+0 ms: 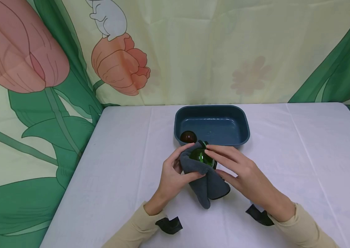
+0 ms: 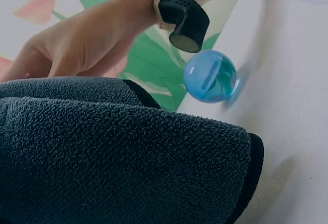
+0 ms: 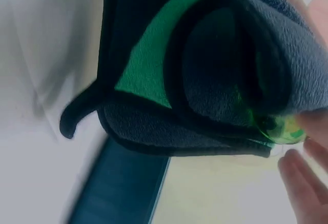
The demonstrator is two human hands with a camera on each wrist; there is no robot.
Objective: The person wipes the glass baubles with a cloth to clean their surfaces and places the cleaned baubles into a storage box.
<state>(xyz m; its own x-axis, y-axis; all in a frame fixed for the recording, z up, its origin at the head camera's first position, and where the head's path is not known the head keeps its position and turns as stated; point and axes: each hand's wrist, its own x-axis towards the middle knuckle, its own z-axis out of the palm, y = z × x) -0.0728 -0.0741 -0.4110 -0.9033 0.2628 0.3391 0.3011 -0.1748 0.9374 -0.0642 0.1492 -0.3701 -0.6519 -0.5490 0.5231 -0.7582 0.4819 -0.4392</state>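
Observation:
My left hand (image 1: 175, 174) grips a dark grey towel (image 1: 207, 187) wrapped partly around a clear green ball (image 1: 198, 155). The fingers of my right hand (image 1: 243, 170) rest at the ball's top and right side, its thumb near the towel's edge. In the right wrist view the towel (image 3: 215, 70) shows black trim and a green patch, and the green ball (image 3: 279, 126) peeks out of its fold. Over the towel in the left wrist view, my right hand (image 2: 77, 49) reaches behind the cloth.
Just beyond my hands stands a dark blue basin (image 1: 244, 132) with a dark reddish-brown ball (image 1: 188, 136) in its near left corner. A clear blue ball (image 2: 210, 76) lies on the white-covered table (image 1: 119, 155) by my right wrist. Behind hangs a printed curtain (image 1: 187, 51).

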